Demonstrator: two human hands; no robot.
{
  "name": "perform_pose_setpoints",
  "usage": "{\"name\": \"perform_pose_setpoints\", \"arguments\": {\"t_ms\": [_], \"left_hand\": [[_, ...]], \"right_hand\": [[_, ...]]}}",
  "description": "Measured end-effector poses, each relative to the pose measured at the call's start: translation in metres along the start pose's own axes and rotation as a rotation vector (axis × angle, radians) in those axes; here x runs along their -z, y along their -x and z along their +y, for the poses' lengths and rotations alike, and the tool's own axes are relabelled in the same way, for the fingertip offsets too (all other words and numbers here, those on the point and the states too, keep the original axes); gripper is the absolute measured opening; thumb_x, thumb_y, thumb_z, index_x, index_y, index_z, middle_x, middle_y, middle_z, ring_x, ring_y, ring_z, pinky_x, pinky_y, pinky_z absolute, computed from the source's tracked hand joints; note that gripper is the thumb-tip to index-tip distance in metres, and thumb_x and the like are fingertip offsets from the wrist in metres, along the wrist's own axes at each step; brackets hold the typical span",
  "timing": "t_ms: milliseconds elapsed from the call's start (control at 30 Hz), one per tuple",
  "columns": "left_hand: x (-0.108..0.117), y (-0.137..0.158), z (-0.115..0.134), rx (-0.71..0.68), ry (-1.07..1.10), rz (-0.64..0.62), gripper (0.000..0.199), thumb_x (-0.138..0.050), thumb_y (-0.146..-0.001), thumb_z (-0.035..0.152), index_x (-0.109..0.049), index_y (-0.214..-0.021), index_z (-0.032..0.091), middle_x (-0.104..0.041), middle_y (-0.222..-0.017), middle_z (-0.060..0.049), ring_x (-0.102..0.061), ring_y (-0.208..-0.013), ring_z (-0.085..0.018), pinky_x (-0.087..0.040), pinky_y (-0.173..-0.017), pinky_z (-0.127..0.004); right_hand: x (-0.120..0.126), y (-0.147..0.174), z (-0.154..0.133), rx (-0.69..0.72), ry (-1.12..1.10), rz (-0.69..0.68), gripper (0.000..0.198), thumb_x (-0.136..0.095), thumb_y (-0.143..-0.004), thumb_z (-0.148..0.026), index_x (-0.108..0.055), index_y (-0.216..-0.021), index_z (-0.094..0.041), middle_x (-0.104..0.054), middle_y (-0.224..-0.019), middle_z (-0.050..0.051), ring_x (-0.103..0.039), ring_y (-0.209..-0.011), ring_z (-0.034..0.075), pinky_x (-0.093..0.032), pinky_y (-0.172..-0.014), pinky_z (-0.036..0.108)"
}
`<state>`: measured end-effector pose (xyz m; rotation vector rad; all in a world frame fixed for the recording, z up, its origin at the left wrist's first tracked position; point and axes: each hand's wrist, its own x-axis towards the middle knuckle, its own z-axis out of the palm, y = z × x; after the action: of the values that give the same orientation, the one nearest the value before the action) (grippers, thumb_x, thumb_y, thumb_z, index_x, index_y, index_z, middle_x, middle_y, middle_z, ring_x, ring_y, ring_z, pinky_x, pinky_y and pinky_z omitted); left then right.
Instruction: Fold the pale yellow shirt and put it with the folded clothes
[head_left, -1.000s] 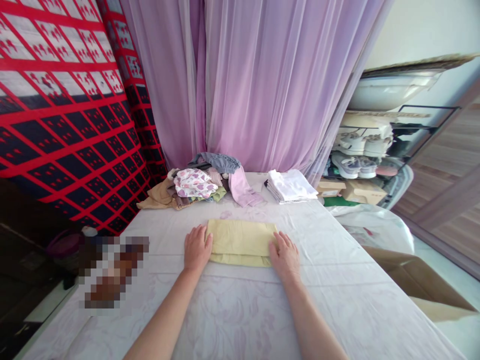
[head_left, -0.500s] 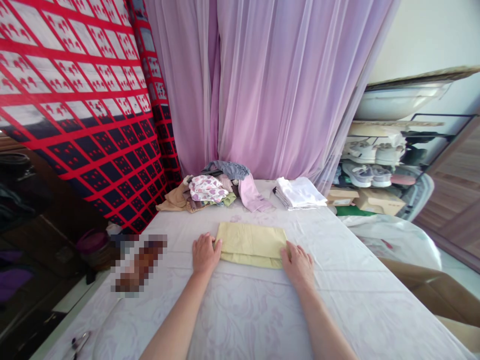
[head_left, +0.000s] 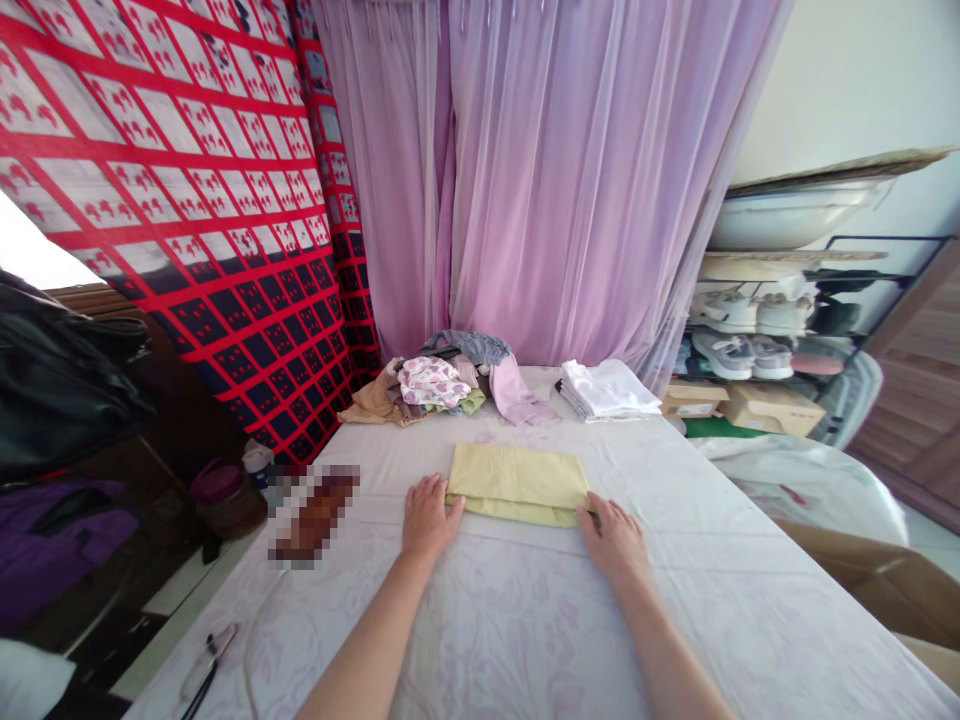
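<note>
A pale yellow cloth garment (head_left: 519,475), folded into a flat rectangle, lies on the bed sheet in front of me. A lower layer shows along its near edge. At its left end rests my left hand (head_left: 430,518), palm down and open, with the thumb touching the near left corner. My right hand (head_left: 616,538) lies open at the near right corner, its fingertips against the cloth's edge. The undersides of both hands are hidden.
Behind the cloth is a jumbled clothes pile (head_left: 442,380), with a folded white stack (head_left: 611,388) to its right. A blurred-out item (head_left: 315,518) and a cable (head_left: 251,640) lie on the left. Shelves with shoes (head_left: 742,352) stand beyond the bed's right edge.
The view has shifted slightly, showing more of the left side. Both hands remain at the two ends of the yellow cloth, which keeps nearly the same folded shape.
</note>
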<state>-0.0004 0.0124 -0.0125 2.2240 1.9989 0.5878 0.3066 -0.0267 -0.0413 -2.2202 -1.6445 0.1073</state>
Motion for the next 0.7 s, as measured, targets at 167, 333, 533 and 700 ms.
{"name": "perform_pose_setpoints", "arguments": {"t_ms": [167,333,533,700], "left_hand": [[-0.002,0.0,0.0,-0.002,0.005,0.009,0.041,-0.05,-0.089,0.036,-0.058,-0.126,0.019,-0.052,-0.144,-0.012,-0.039,-0.137,-0.029,-0.022,-0.116,-0.049],[0.001,0.001,0.002,0.006,-0.012,0.001,0.041,-0.049,-0.089,0.034,-0.057,-0.126,0.019,-0.052,-0.143,-0.012,-0.039,-0.137,-0.028,-0.022,-0.116,-0.048],[0.004,0.0,0.003,0.002,-0.044,-0.028,0.044,-0.047,-0.091,0.034,-0.056,-0.129,0.015,-0.05,-0.144,-0.014,-0.039,-0.137,-0.029,-0.022,-0.116,-0.048],[0.0,-0.002,0.001,-0.012,-0.065,0.012,0.041,-0.048,-0.09,0.033,-0.059,-0.127,0.017,-0.053,-0.142,-0.014,-0.042,-0.135,-0.03,-0.025,-0.114,-0.049]], "right_hand": [[0.007,0.006,-0.009,-0.004,-0.004,0.023,0.044,-0.039,-0.093,-0.038,-0.056,-0.129,-0.018,-0.062,-0.129,0.012,-0.047,-0.13,0.025,-0.032,-0.107,0.04],[0.009,0.01,-0.015,-0.015,-0.01,0.052,0.044,-0.04,-0.093,-0.036,-0.057,-0.129,-0.017,-0.062,-0.131,0.011,-0.046,-0.131,0.025,-0.031,-0.108,0.04],[0.005,0.004,-0.008,0.005,-0.006,-0.01,0.048,-0.043,-0.091,-0.039,-0.055,-0.133,-0.019,-0.06,-0.133,0.01,-0.044,-0.133,0.026,-0.031,-0.109,0.041],[0.006,0.006,-0.011,0.009,-0.043,0.037,0.045,-0.043,-0.091,-0.035,-0.058,-0.13,-0.02,-0.059,-0.134,0.009,-0.048,-0.129,0.025,-0.032,-0.107,0.039]]}}
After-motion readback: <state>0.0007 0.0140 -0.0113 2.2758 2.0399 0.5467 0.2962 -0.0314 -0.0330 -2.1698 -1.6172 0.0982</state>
